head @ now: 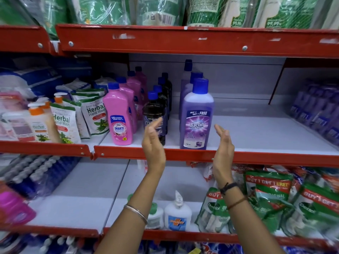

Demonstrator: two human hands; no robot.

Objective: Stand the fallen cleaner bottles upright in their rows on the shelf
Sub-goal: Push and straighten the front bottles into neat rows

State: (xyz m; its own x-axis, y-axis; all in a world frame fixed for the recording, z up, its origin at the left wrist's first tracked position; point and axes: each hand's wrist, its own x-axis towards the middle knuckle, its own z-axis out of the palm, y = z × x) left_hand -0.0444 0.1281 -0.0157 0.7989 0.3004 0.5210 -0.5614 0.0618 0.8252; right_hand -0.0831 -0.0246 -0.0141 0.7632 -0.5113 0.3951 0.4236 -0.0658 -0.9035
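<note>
Three rows of cleaner bottles stand on the shelf (256, 132), and all that show are upright. Take the purple bottle (197, 123) at the shelf's front edge as the mark: more purple ones stand in file behind it, the dark bottles (156, 114) form the row just to its left, and the pink bottles (120, 114) the row left of those. No fallen bottle is visible, so the righting looks done or nearly so.

Both hands are empty, fingers loosely spread. The left hand (153, 143) is raised in front of the front dark bottle, covering part of its label; whether it touches the bottle I cannot tell. The right hand (222, 143) hangs just right of the purple bottle, palm toward it, apart from it.

The risk from here, as I judge it, is a careless sweep. The purple bottle is tall and sits at the very lip, so a knock from the right hand could tip it off or back into its file. A nudge from the left hand could topple the narrow dark bottles like dominoes.
</note>
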